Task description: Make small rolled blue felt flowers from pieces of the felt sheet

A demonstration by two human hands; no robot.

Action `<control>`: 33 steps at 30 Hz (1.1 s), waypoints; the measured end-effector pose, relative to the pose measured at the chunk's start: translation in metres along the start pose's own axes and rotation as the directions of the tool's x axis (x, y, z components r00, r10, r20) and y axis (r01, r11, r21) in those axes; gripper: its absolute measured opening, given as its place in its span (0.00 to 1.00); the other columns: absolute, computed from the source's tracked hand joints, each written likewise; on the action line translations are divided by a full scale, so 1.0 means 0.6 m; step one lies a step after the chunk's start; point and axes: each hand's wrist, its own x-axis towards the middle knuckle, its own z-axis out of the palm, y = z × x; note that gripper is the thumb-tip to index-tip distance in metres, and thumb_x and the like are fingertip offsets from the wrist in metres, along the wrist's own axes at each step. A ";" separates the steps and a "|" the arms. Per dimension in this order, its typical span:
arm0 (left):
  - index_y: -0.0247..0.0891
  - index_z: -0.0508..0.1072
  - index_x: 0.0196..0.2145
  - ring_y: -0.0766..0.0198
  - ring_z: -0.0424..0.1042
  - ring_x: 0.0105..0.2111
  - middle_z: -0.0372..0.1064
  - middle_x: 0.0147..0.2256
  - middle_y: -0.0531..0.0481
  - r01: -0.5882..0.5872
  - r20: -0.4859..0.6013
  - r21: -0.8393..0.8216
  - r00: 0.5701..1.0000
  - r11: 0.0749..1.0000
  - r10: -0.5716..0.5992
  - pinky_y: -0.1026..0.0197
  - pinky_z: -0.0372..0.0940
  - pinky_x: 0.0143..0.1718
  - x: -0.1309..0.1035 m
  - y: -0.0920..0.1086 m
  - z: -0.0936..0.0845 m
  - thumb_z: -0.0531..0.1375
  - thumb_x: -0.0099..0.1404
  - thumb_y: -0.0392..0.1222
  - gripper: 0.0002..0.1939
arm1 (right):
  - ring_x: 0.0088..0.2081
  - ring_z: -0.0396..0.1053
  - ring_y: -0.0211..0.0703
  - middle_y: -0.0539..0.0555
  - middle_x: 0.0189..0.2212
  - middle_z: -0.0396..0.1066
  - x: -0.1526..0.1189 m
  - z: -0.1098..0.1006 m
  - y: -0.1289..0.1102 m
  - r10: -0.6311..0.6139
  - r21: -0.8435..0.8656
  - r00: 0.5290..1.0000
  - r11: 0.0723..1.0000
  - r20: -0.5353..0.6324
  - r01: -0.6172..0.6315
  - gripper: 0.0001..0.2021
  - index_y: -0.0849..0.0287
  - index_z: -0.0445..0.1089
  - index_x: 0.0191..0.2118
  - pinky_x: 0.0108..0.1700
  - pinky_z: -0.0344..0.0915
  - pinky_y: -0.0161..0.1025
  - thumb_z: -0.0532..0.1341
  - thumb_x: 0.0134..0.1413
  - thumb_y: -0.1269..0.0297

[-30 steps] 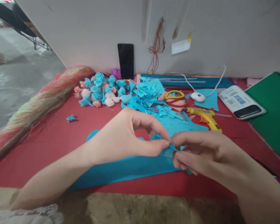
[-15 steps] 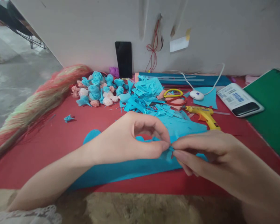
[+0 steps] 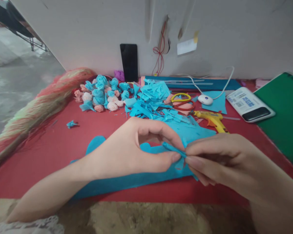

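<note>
My left hand (image 3: 141,149) pinches a small piece of blue crepe paper (image 3: 174,149) between thumb and forefinger. From the other side, my right hand (image 3: 217,159) grips the same piece with its fingertips, so the two hands meet at it. The paper looks folded or gathered, with loose ends sticking out below the fingers. Beneath both hands a larger sheet of blue paper (image 3: 107,187) lies on the red table surface (image 3: 39,162). Part of that sheet is hidden by my left forearm and hands.
Blue and pink paper flowers (image 3: 100,94) sit back left, beside cut blue strips (image 3: 156,97). Scissors (image 3: 182,101), a yellow glue gun (image 3: 212,119), a white device (image 3: 250,104) and a green board (image 3: 283,113) lie to the right. A phone (image 3: 129,62) leans on the wall. A fringed bundle (image 3: 39,110) lies left.
Both hands have shifted slightly to the right together. The gripped paper now shows a longer folded strip between the fingers, and its loose end has turned.
</note>
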 end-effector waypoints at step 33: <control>0.37 0.74 0.28 0.70 0.69 0.28 0.72 0.25 0.56 0.122 0.091 -0.105 0.989 0.987 -0.113 0.69 0.64 0.32 0.000 0.001 0.000 0.60 0.51 0.29 0.07 | 0.17 0.53 0.25 0.43 0.14 0.56 0.001 0.000 0.006 -0.086 0.008 0.996 0.996 0.003 0.086 0.12 0.60 0.62 0.21 0.17 0.49 0.22 0.57 0.55 0.73</control>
